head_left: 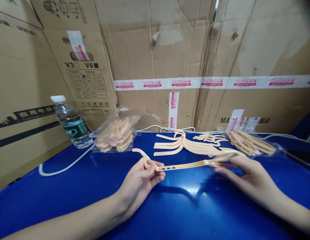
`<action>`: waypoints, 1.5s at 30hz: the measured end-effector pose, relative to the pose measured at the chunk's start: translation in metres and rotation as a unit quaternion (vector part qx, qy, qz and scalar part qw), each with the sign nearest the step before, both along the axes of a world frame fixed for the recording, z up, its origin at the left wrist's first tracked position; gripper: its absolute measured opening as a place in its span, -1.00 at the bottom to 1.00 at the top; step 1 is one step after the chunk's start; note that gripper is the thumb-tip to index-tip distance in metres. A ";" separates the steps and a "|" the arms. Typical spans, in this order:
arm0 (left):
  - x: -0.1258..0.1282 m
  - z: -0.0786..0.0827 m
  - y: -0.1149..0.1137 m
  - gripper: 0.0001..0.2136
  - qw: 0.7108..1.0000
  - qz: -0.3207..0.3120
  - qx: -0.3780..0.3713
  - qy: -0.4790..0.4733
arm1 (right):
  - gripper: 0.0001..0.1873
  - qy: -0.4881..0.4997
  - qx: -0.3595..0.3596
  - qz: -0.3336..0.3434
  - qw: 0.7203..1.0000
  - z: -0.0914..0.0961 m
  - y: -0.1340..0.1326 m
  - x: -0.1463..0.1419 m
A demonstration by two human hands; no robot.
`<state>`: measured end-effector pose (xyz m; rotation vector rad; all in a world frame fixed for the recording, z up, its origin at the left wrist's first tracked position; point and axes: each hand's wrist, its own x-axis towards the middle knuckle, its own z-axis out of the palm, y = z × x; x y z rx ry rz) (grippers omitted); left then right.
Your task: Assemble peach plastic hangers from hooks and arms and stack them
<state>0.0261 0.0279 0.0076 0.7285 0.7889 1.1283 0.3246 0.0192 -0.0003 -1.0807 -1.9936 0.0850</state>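
Observation:
A long beige plastic hanger piece (185, 164) with a hook at its left end is held just above the blue table (69, 196). My left hand (141, 181) pinches it near the hook, thumb and fingers closed on the strip. My right hand (247, 175) grips the other end, where a second beige arm overlaps it. Behind lies a fanned pile of assembled beige hangers (187, 145).
A clear bag of round beige parts (117, 133) lies at the back left beside a water bottle (72, 123). Another bag of long beige arms (252, 142) sits at the back right. A white cable (67, 166) runs along the table. Cardboard boxes (170, 60) wall off the back.

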 end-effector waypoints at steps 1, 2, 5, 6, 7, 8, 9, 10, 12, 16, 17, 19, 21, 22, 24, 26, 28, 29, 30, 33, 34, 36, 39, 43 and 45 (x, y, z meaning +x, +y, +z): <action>0.000 0.000 0.000 -0.83 1.000 0.009 -0.002 0.008 | -0.88 -0.001 -0.001 0.000 1.000 -0.001 0.000 0.000; 0.000 0.000 -0.001 -0.83 1.000 0.017 -0.003 0.014 | -0.88 -0.002 -0.004 0.001 1.000 -0.002 -0.001 0.000; 0.000 0.000 -0.001 -0.83 0.999 0.035 0.000 0.024 | -0.87 -0.001 -0.015 0.004 1.000 -0.004 -0.002 -0.002; 0.000 0.000 -0.001 -0.83 0.999 0.042 0.001 0.025 | -0.88 0.000 -0.018 0.006 1.000 -0.004 -0.002 -0.003; 0.000 -0.001 0.000 -0.83 0.998 0.048 0.001 0.028 | -0.88 0.001 -0.022 0.008 1.000 -0.003 -0.003 -0.004; 0.000 -0.001 0.000 -0.82 0.998 0.056 0.003 0.031 | -0.88 0.002 -0.024 0.010 1.000 -0.003 -0.004 -0.006; 0.000 -0.002 0.000 -0.82 0.998 0.061 0.006 0.034 | -0.88 0.003 -0.025 0.013 1.000 -0.002 -0.005 -0.007; 0.000 -0.002 0.000 -0.83 0.997 0.067 0.011 0.038 | -0.89 0.005 -0.026 0.018 0.999 0.000 -0.007 -0.008; 0.000 -0.003 0.000 -0.83 0.996 0.076 0.026 0.042 | -0.89 0.007 -0.028 0.026 0.999 0.002 -0.009 -0.011; -0.001 -0.003 0.000 -0.82 0.994 0.090 0.042 0.050 | -0.89 0.017 -0.027 0.019 0.999 0.005 -0.013 -0.015; -0.001 -0.002 0.000 -0.82 0.994 0.091 0.042 0.049 | -0.89 0.019 -0.026 0.011 0.999 0.005 -0.014 -0.016; -0.001 0.000 0.001 -0.81 0.993 0.099 0.043 0.046 | -0.88 0.027 -0.033 -0.002 0.999 0.003 -0.015 -0.017; 0.000 0.003 0.001 -0.82 0.992 0.109 0.041 0.044 | -0.86 0.040 -0.051 -0.014 0.998 0.002 -0.015 -0.018; 0.000 0.004 0.000 -0.83 0.992 0.111 0.038 0.045 | -0.85 0.050 -0.060 -0.019 0.997 0.002 -0.014 -0.018; 0.001 0.004 -0.004 -0.88 0.993 0.103 0.018 0.060 | -0.81 0.067 -0.075 -0.027 0.995 0.004 -0.012 -0.017; 0.001 0.001 -0.012 -0.92 0.993 0.059 0.007 0.104 | -0.75 0.074 -0.091 -0.034 0.993 0.007 -0.009 -0.014; 0.001 -0.006 -0.022 -0.81 0.979 -0.022 0.079 0.185 | -0.73 0.065 -0.124 -0.027 0.990 0.010 -0.007 -0.012; 0.000 -0.011 -0.027 -0.77 0.954 -0.071 0.172 0.236 | -0.72 0.054 -0.145 -0.020 0.988 0.012 -0.006 -0.010; 0.000 -0.017 -0.031 -0.76 0.902 -0.108 0.304 0.286 | -0.71 0.040 -0.165 -0.013 0.985 0.014 -0.006 -0.009; -0.003 -0.033 -0.037 -0.68 0.649 -0.134 0.638 0.391 | -0.72 -0.020 -0.191 -0.003 0.981 0.016 -0.008 -0.009; -0.004 -0.037 -0.037 -0.66 0.576 -0.119 0.690 0.423 | -0.73 -0.042 -0.190 -0.001 0.981 0.017 -0.009 -0.010; -0.005 -0.039 -0.035 -0.64 0.483 -0.080 0.720 0.491 | -0.76 -0.082 -0.188 0.009 0.979 0.018 -0.011 -0.013; -0.007 -0.035 -0.031 -0.58 0.437 -0.050 0.704 0.558 | -0.79 -0.132 -0.192 0.019 0.972 0.018 -0.013 -0.016; -0.009 -0.031 -0.028 -0.47 0.425 -0.084 0.675 0.597 | -0.82 -0.172 -0.194 0.015 0.966 0.015 -0.013 -0.017; -0.009 -0.032 -0.027 -0.46 0.427 -0.091 0.675 0.595 | -0.83 -0.165 -0.195 0.015 0.967 0.013 -0.011 -0.016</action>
